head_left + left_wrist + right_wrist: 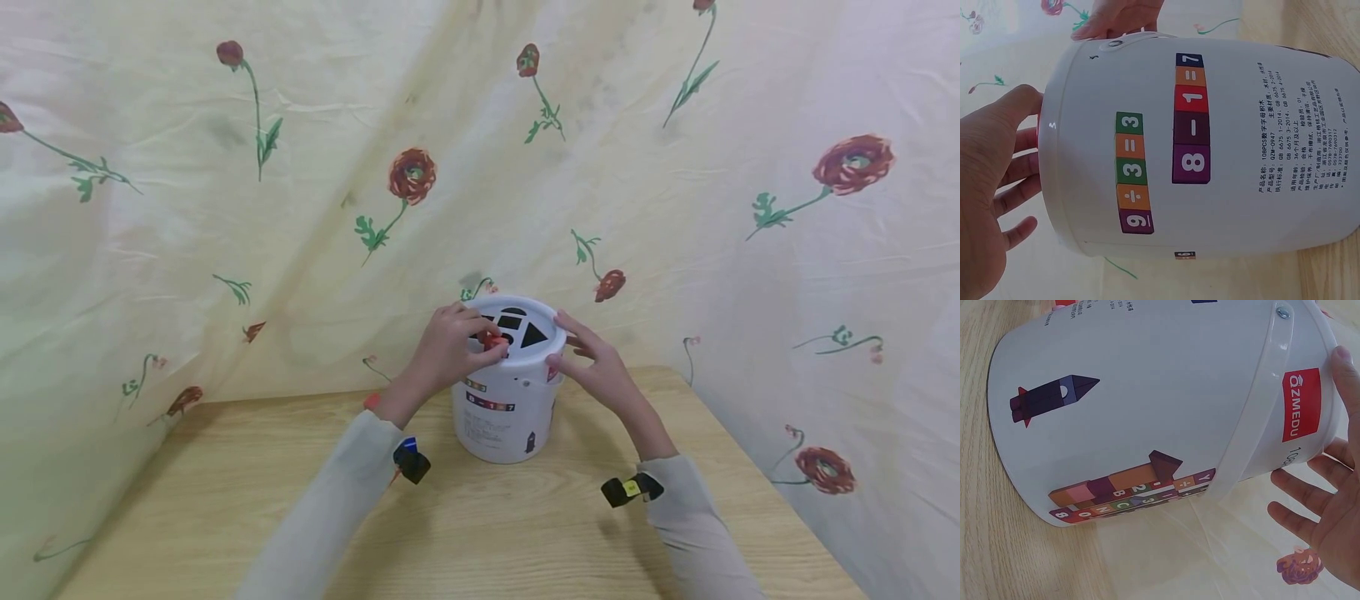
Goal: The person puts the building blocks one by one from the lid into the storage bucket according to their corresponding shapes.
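Observation:
A white bucket (498, 421) with printed number blocks stands on the table. Its lid (556, 329) has black cut-out shapes, including a triangle, a square and a half circle. My left hand (452, 343) pinches a small red block (495, 342) between thumb and fingers, right over one of the openings. The left wrist view shows the left hand (997, 162) at the lid's edge, with the block mostly hidden behind the rim. On the other side, my right hand (596, 367) rests its thumb and spread fingers against the rim; the right wrist view shows its fingers (1307, 494) loosely extended beside the bucket.
The wooden table (525, 533) runs up to a flower-patterned cloth (322, 208) hanging behind the bucket. A red piece (372, 402) lies on the table, partly covered by the left wrist. The bucket's white handle (1254, 406) hangs down its side.

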The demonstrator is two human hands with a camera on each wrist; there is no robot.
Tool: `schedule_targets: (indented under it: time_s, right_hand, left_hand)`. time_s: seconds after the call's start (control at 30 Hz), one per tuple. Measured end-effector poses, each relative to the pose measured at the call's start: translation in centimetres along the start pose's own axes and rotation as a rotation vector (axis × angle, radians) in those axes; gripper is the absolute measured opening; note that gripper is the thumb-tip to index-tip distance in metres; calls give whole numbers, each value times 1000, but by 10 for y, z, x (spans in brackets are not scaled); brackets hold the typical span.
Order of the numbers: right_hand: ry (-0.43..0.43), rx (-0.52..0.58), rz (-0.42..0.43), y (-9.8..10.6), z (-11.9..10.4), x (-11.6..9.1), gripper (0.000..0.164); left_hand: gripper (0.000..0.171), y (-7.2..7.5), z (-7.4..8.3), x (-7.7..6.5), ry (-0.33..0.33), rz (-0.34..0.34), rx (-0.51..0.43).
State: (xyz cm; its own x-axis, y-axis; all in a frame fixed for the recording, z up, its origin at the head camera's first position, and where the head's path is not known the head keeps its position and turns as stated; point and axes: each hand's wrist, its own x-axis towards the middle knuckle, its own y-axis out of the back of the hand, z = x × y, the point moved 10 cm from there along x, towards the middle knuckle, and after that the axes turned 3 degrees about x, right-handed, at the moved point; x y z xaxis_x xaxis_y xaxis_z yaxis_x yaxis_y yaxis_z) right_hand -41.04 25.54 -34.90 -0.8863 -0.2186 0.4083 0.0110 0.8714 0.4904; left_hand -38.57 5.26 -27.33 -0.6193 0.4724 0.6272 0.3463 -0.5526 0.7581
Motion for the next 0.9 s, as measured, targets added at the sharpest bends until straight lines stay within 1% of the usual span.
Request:
schedule_targets:
  time_s: [0.43,0.73,0.9]
  right_hand:
    - [5,3,1,0,0,-1,71]
    - [3,19,-1,-1,0,-1,71]
    - [4,21,0,0,0,-1,71]
  left_hand:
    - [20,0,-2,-1,-3,15,-2]
    - [14,3,-8,-3,28,41,-31]
    - [12,5,-12,-5,36,49,-32]
